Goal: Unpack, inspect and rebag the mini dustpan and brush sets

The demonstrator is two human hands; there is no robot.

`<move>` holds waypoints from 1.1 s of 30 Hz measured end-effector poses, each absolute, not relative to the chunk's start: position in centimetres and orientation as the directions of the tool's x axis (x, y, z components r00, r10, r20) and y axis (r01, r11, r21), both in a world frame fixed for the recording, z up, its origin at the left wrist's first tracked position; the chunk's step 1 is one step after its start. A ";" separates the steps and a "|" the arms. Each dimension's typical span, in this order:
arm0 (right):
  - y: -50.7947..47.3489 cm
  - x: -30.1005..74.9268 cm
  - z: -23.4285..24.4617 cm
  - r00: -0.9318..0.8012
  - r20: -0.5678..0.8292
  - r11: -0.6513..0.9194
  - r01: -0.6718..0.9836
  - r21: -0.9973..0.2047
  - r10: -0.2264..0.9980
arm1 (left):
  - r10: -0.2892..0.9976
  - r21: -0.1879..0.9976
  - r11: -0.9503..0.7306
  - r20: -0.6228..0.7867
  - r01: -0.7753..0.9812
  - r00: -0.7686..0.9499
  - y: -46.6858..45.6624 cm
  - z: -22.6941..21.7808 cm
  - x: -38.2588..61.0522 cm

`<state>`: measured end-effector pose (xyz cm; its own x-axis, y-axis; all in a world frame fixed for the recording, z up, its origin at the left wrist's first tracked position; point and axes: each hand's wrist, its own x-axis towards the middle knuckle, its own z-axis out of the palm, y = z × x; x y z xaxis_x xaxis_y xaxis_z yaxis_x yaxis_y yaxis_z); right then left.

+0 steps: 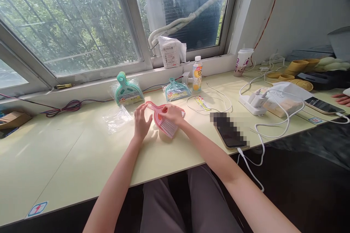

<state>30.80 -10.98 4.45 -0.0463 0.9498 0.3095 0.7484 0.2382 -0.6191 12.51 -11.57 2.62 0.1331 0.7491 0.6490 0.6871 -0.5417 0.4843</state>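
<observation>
Head view: a pink dustpan-and-brush set (166, 128) is held above or against the pale table (82, 160), directly in front of the seated person; its handle is pointed to the upper left and its bristled end to the lower right. The looped handle end is met by the fingertips of the left hand (141, 121), which lie across its upper edge; the left thumb is spread away from these fingers, beside the set's near edge, and whether a firm hold is taken there cannot be told. The set's middle is covered by the right hand (171, 114), whose thumb and fingers are bent together in a narrow pinch on the pink plastic, just below the handle. The bristles are left exposed below the right fingers and nearer the person.

Just left of the left hand, a crumpled clear plastic bag (116, 119) is spread on the table. Beyond it, a larger teal set (128, 93) is leaned near the sill; a smaller teal set (176, 91) is seen beyond the right hand, beside an upright bottle (197, 75). A printed card (202, 103) and a phone (231, 131) are placed to the right.
</observation>
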 end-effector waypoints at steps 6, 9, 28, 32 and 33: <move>-10.9 30.9 4.5 0.083 0.384 0.212 0.718 -0.663 0.920 | 0.938 0.988 -0.127 0.088 0.093 0.336 -12.5 2.7 14.8; -10.0 32.3 4.2 0.063 0.385 0.211 0.752 -0.625 0.921 | 0.964 0.999 -0.050 0.042 0.023 0.262 -12.6 2.5 14.3; -6.4 40.9 0.4 0.491 0.211 -0.293 0.755 -0.587 0.845 | 0.985 0.990 0.102 -0.114 -0.096 -0.127 -10.4 2.5 10.3; -6.6 40.9 0.6 0.529 0.245 -0.309 0.747 -0.589 0.812 | 0.978 0.982 0.118 -0.140 -0.146 -0.154 -10.2 2.4 10.2; -6.6 40.9 0.6 0.537 0.251 -0.316 0.747 -0.585 0.805 | 0.977 0.981 0.121 -0.145 -0.154 -0.158 -10.2 2.4 10.1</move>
